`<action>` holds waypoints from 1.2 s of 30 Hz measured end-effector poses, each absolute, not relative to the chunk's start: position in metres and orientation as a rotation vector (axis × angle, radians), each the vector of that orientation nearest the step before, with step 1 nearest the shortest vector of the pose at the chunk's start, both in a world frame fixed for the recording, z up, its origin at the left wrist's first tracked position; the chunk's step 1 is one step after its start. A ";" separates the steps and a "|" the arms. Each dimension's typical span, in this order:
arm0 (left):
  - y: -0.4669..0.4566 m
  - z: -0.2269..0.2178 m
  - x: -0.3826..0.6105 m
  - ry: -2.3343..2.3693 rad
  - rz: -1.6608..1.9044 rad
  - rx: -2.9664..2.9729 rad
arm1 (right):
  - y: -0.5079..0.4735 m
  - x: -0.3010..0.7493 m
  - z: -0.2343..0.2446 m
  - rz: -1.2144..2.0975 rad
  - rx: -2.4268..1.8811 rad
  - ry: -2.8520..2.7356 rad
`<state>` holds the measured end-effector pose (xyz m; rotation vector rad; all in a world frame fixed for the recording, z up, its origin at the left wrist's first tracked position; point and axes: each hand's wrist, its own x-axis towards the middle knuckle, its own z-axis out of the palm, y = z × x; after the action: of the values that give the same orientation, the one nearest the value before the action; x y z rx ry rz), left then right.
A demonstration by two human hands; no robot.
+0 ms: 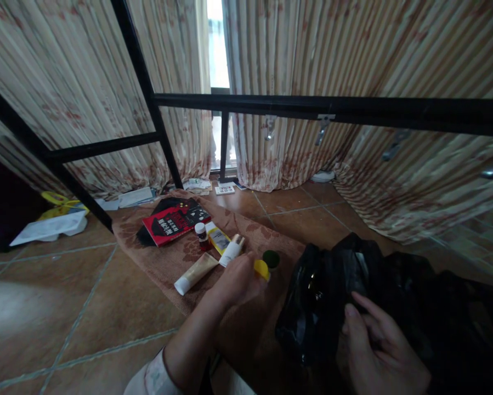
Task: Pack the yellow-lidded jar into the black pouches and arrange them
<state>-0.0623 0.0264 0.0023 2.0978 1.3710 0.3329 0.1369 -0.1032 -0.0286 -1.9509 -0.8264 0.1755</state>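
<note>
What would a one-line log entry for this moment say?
left hand: holds yellow cap by green lid | right hand: on black bag | mat: tubes, bottle, red book

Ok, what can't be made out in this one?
Head view, all:
Small yellow round object: mostly covered by left hand, so its grip is unclear.
Black plastic bag: folds hide its contents.
Red book with black print: lettering too small.
Right hand on the bag: wrist cut off by bottom edge.
</note>
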 end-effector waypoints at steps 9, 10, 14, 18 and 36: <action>0.023 0.003 -0.045 0.772 0.692 1.150 | -0.103 0.135 -0.026 0.175 -1.989 -0.802; 0.022 0.004 -0.042 0.724 0.683 1.018 | -0.103 0.135 -0.027 0.181 -1.991 -0.798; 0.016 0.007 -0.034 0.556 0.606 0.672 | -0.103 0.136 -0.032 0.179 -1.978 -0.814; 0.016 -0.002 -0.028 0.430 0.554 0.530 | -0.101 0.137 -0.040 0.131 -1.926 -0.808; 0.003 0.006 -0.012 0.443 0.762 0.878 | -0.102 0.131 -0.038 0.126 -1.527 -1.172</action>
<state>-0.0118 0.0025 0.0060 0.8784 0.4435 0.7625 0.1311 -0.1025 -0.0377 -1.5269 -1.1719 0.1260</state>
